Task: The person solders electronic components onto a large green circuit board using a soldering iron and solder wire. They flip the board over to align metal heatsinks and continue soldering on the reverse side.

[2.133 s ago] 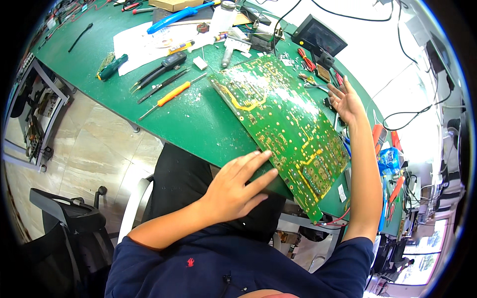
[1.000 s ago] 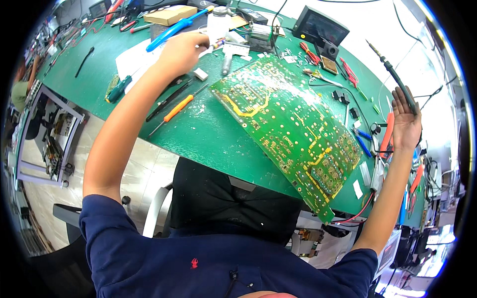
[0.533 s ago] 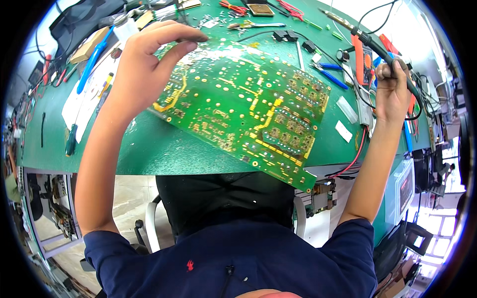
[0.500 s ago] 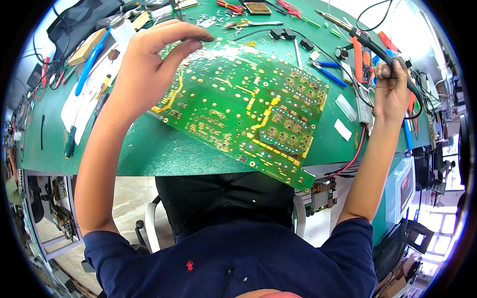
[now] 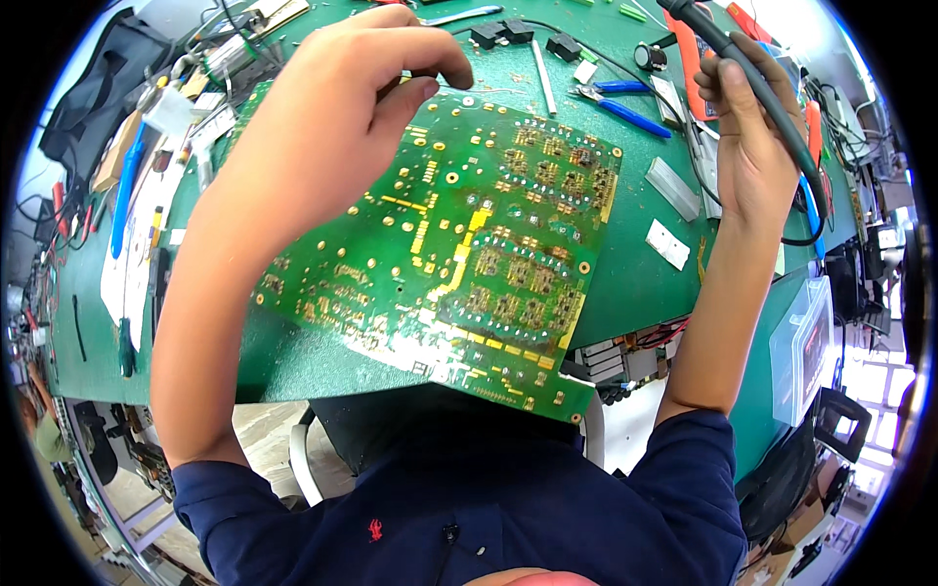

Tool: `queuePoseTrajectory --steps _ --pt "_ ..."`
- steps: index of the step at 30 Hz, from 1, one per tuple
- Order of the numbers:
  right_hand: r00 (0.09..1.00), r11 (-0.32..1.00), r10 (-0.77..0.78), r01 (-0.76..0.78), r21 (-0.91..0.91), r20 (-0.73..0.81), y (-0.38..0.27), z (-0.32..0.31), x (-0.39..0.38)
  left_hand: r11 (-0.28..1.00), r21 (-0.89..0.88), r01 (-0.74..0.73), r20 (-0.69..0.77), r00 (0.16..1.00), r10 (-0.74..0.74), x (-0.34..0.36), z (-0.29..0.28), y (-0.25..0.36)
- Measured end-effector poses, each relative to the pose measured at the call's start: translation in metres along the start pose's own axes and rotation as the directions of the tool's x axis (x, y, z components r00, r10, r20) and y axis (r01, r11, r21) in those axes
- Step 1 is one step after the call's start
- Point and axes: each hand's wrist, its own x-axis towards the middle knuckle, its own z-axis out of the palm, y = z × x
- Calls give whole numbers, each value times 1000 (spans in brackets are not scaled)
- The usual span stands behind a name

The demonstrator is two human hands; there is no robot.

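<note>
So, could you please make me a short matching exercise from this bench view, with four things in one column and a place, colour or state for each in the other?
Things:
1. circuit board
2. pliers
3. black tool
4. plastic box

Descriptions:
A. gripped in the right hand
B. clear, see-through
C. green, partly hidden by the left hand
D. blue-handled

Pairs: 1-C, 2-D, 3-A, 4-B.

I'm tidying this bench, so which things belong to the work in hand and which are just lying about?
Likely in use:
long black tool held by the right hand
green circuit board, partly hidden by the left hand

Seemingly just lying about:
blue-handled cutters
white slip
blue tool, upper left
</note>
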Motion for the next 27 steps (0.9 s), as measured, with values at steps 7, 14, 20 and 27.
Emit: queuePoseTrajectory --steps 7,14,20,27 --pt "993 949 -24 58 310 -113 2 -1 -15 999 -43 9 -11 1000 -10 14 3 20" --pt "972 965 44 18 260 -231 -9 10 -32 968 -245 44 -59 996 -61 15 21 -2" --pt "987 991 92 -78 111 -129 -12 20 -38 981 -50 190 67 980 -187 -1 7 -1" --pt "993 994 59 -50 92 -100 -12 22 -43 996 -24 85 14 996 -85 4 12 -4"
